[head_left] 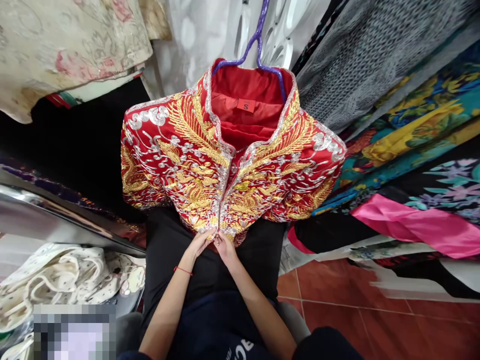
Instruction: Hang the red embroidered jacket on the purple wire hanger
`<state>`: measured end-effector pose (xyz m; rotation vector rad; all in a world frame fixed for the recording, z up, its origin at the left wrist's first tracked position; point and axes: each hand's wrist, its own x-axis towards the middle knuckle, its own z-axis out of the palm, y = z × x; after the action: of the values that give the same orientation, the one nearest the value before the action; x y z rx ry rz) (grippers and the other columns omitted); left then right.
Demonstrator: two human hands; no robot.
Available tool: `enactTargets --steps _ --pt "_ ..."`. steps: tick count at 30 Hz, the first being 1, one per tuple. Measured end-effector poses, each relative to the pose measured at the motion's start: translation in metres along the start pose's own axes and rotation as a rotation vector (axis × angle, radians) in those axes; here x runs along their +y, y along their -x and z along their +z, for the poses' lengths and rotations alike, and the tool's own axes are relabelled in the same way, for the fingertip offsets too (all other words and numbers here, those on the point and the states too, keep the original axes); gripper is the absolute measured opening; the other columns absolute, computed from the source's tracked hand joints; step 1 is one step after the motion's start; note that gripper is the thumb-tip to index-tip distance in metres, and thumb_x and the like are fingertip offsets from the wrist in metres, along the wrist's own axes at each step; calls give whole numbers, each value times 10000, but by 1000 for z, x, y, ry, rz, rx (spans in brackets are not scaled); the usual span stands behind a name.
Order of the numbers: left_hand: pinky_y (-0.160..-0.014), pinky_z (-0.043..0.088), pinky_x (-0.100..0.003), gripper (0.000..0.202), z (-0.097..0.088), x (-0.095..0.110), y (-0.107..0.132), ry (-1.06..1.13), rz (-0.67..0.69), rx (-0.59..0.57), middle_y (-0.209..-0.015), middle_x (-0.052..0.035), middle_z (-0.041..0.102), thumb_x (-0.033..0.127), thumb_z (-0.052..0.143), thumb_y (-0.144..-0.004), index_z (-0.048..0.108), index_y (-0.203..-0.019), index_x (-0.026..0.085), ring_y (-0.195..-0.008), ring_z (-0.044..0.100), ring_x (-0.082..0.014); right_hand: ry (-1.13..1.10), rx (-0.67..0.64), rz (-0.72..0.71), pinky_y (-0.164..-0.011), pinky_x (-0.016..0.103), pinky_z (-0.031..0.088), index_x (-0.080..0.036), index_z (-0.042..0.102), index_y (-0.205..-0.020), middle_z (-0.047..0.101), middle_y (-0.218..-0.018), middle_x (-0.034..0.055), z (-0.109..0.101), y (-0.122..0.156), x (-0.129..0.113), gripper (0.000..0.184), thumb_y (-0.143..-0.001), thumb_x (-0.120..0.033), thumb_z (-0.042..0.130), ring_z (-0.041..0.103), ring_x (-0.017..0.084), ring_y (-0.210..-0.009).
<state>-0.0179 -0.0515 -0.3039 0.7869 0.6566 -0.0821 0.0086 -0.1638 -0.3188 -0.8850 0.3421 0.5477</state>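
Observation:
A red jacket (187, 165) thick with gold and silver embroidery hangs on a purple hanger (258, 45) in front of me. An "S" size label (246, 105) shows inside its collar. My left hand (200, 242) and my right hand (225, 246) meet at the bottom of the jacket's front opening, fingers pinched on the two hem edges. A thin red thread circles my left wrist (183, 270). What sits between the fingertips is hidden by the hem.
Rolls and folds of patterned fabric (412, 125) pile up on the right, with a pink cloth (416, 225) among them. Floral cloth (67, 45) hangs at upper left. White printed fabric (63, 280) lies at lower left. Red floor tiles (356, 315) show at lower right.

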Motion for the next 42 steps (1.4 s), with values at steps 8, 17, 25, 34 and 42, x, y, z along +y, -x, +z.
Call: enactTargets --steps 8,17,25,34,42 --pt "-762 593 -264 320 4 -3 0 17 36 1 -899 -86 774 220 885 -663 732 -923 113 -766 719 -158 -104 98 33 -574 230 497 -228 686 -837 719 -798 -13 4 -2 -5 274 -591 -225 807 631 128 -687" --pt "-760 588 -286 301 3 -9 -2 9 68 -28 -780 -72 749 266 880 -674 728 -876 102 -682 694 -152 -112 116 25 -543 221 479 -233 675 -868 724 -806 -25 5 -3 -5 337 -570 -186 824 641 128 -687" --pt "-780 597 -267 297 8 -6 1 30 56 -1 -852 -84 768 235 887 -657 730 -874 107 -740 714 -154 -122 96 20 -595 223 515 -237 679 -900 736 -836 -23 3 -4 -4 364 -572 -199 830 669 133 -743" --pt "-789 584 -285 455 9 -8 0 -12 65 8 -869 -94 773 349 946 -545 742 -879 118 -779 721 -178 -100 68 -9 -637 235 531 -234 686 -855 729 -822 -24 -3 -8 -4 317 -581 -230 845 677 143 -776" --pt "-795 572 -305 483 8 -8 3 -52 80 25 -891 -94 780 347 951 -521 766 -907 123 -773 716 -173 -2 14 -54 -576 242 525 -231 659 -804 689 -715 -22 -12 -18 4 281 -604 -302 842 635 130 -640"
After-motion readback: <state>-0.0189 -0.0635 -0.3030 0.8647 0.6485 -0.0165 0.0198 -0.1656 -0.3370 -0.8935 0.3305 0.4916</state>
